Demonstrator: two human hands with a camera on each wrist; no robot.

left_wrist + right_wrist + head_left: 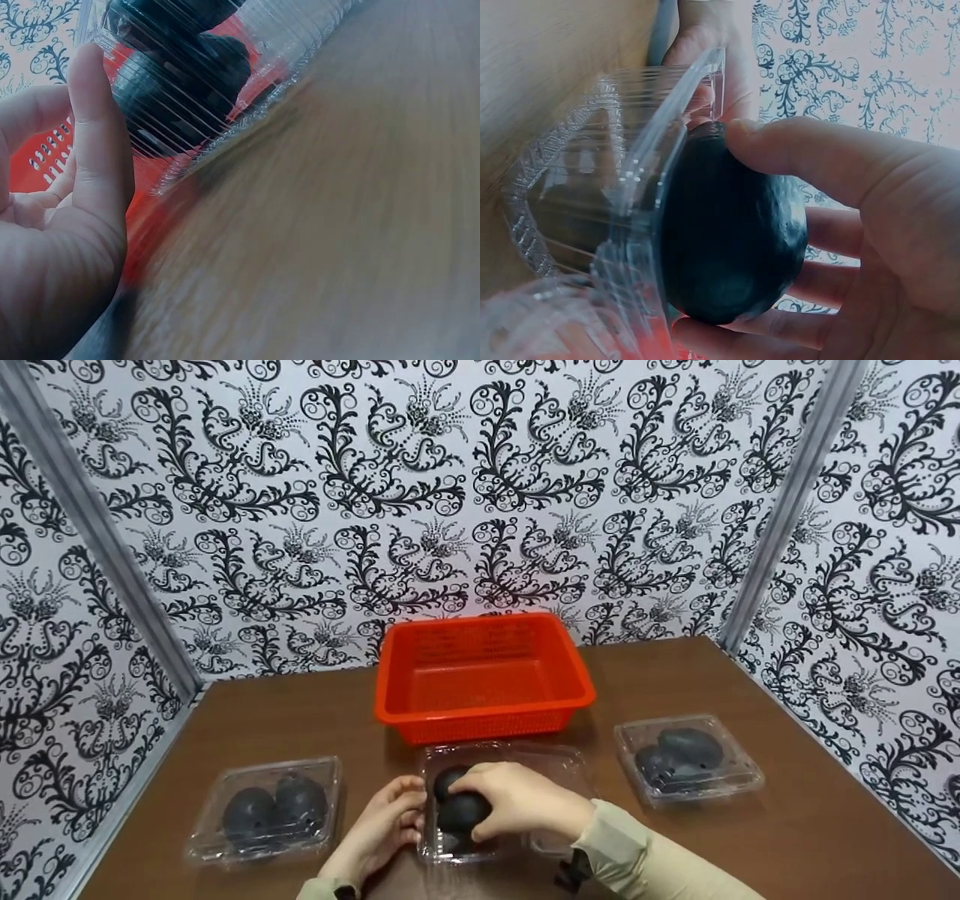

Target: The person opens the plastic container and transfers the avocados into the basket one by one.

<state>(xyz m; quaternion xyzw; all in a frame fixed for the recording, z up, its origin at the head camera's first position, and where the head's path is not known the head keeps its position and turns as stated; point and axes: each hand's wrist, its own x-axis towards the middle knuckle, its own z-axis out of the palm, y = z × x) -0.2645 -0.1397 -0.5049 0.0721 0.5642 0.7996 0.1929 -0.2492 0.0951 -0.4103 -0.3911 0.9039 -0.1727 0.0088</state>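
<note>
My right hand (517, 802) grips a dark avocado (731, 229), thumb on one side and fingers on the other. This avocado is at the opening of a clear plastic clamshell (427, 840), whose lid (559, 765) lies open to the right. Another dark avocado (450, 780) shows beyond the gripped one, partly covered by my right hand. Against the clamshell's left wall rests my left hand (386, 821), fingers loosely bent. In the left wrist view its thumb (97, 135) stands straight beside the ribbed plastic, with dark avocados (180, 90) visible through it.
An orange-red basket (484, 724) stands behind the clamshell. To the left sits a closed clamshell (262, 810) holding two avocados, and to the right another closed clamshell (690, 757) with dark avocados. Patterned walls enclose the brown table (637, 675) at the back and sides.
</note>
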